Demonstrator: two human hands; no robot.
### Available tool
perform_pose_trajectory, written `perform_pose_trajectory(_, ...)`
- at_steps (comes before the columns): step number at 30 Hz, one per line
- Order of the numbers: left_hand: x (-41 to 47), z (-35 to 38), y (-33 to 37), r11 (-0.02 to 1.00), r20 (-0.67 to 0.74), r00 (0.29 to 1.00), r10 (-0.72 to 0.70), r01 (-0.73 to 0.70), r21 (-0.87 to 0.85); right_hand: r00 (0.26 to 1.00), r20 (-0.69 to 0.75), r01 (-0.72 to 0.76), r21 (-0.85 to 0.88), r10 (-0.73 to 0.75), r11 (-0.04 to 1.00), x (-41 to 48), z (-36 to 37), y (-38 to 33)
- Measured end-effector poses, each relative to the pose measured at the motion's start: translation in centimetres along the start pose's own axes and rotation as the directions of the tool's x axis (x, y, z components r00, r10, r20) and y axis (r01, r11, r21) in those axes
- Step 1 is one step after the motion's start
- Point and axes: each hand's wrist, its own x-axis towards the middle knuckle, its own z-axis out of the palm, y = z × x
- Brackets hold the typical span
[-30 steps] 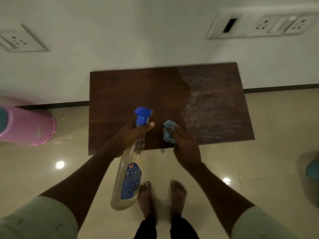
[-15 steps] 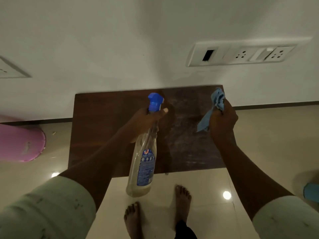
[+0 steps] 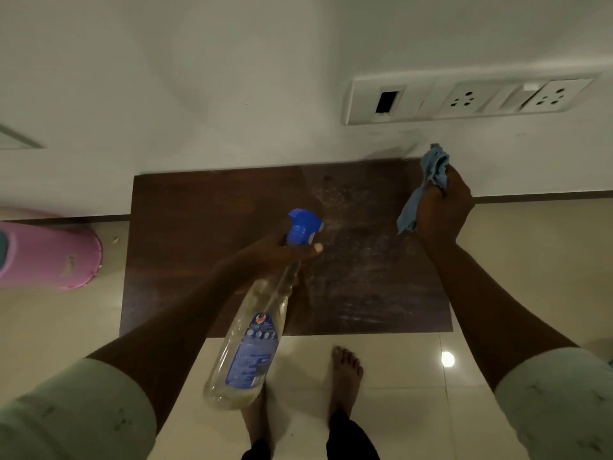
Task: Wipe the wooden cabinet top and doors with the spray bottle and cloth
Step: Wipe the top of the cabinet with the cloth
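The dark wooden cabinet top (image 3: 205,234) lies below me against the white wall, its right half streaked with wet spray marks. My left hand (image 3: 278,254) grips the neck of a clear spray bottle (image 3: 255,330) with a blue trigger head, held over the middle of the top, its nozzle pointing towards the streaked right half. My right hand (image 3: 444,207) holds a crumpled blue cloth (image 3: 428,180) raised above the cabinet's back right corner. The cabinet doors are out of sight.
A pink bucket (image 3: 49,257) stands on the tiled floor left of the cabinet. A white socket strip (image 3: 464,97) is on the wall above the right side. My bare feet (image 3: 345,370) stand on the glossy floor just in front of the cabinet.
My right hand lifted the cloth from the front edge of the top up and to the back right corner. The left hand and bottle stayed over the middle of the top.
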Motion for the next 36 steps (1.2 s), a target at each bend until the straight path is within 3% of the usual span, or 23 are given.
perform_pose_trajectory(5, -1.7, 1.5, -1.8, 0.937, -0.008, 1.0, 0.025, -0.021, 0.35, 0.993, -0.028, 0.114, -0.021, -0.114, 0.993, 1.8, -0.7, -0.3)
perform_pose_trajectory(7, -1.3, 1.2, -1.9, 0.928, 0.006, 0.999, 0.043, -0.042, 0.37, 0.978, 0.034, 0.207, -0.062, -0.206, 0.976, 1.7, -0.3, -0.6)
perform_pose_trajectory(12, 0.6, -0.7, -0.5, 0.998, -0.036, 0.999, 0.024, -0.022, 0.061, 0.894, 0.337, 0.365, -0.17, -0.294, 0.915, -0.5, 1.8, 0.2)
perform_pose_trajectory(16, 2.0, -3.0, -0.2, 0.998, -0.128, 0.992, -0.005, -0.003, -0.059, 0.808, 0.454, 0.466, -0.105, -0.374, 0.878, -1.8, 5.2, 1.1)
perform_pose_trajectory(18, 2.5, -3.8, -0.6, 0.998, -0.134, 0.991, -0.025, 0.016, -0.068, 0.782, 0.547, 0.488, -0.24, -0.298, 0.839, -1.7, 6.6, 0.7)
perform_pose_trajectory(20, 3.0, -4.4, -0.7, 0.997, -0.132, 0.991, -0.026, 0.016, -0.07, 0.838, 0.528, 0.409, -0.438, -0.139, 0.801, -2.1, 8.4, 0.1)
perform_pose_trajectory(22, 3.4, -4.9, -1.0, 0.995, -0.142, 0.99, -0.02, 0.006, -0.099, 0.878, 0.46, 0.363, -0.465, -0.129, 0.808, -3.7, 10.6, -0.6)
perform_pose_trajectory(25, 3.6, -5.3, -1.3, 0.994, -0.138, 0.99, -0.006, -0.01, -0.113, 0.804, 0.518, 0.548, -0.454, -0.292, 0.703, -7.0, 13.1, -1.2)
perform_pose_trajectory(28, 3.3, -5.5, -1.6, 0.992, -0.113, 0.994, -0.014, -0.001, -0.129, 0.754, 0.584, 0.625, -0.498, -0.3, 0.601, -6.3, 11.4, -1.9)
perform_pose_trajectory(30, 3.0, -6.0, -1.8, 0.988, -0.106, 0.994, -0.022, 0.005, -0.155, 0.778, 0.553, 0.602, -0.523, -0.297, 0.604, -4.3, 9.5, -1.6)
perform_pose_trajectory(33, 2.7, -7.0, -2.1, 0.981, -0.106, 0.994, -0.028, 0.007, -0.192, 0.867, 0.469, 0.456, -0.612, -0.168, 0.646, -2.9, 9.2, -1.5)
perform_pose_trajectory(36, 2.8, -7.3, -2.0, 0.982, -0.119, 0.993, -0.01, -0.013, -0.186, 0.81, 0.527, 0.511, -0.416, -0.258, 0.752, -5.5, 12.7, -3.3)
